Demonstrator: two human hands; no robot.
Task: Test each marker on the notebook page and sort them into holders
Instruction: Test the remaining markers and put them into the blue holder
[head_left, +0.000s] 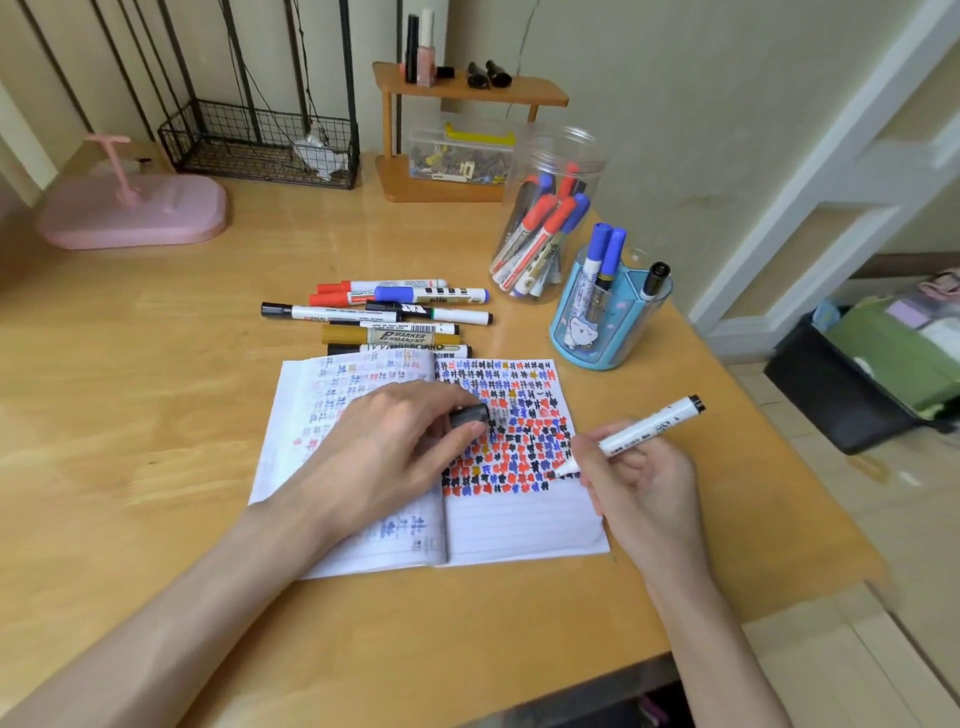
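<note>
With my left hand (395, 447) pinching the cap (470, 415) on the notebook (519, 525) and my right hand (639, 483) gripping the marker (634, 434), my palm could smear the wet marks (519, 447).

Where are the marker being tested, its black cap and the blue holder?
marker (644, 427): head view, middle of its white barrel.
black cap (470, 415): head view, the cap's exposed side.
blue holder (613, 332): head view, its bare front wall.
</note>
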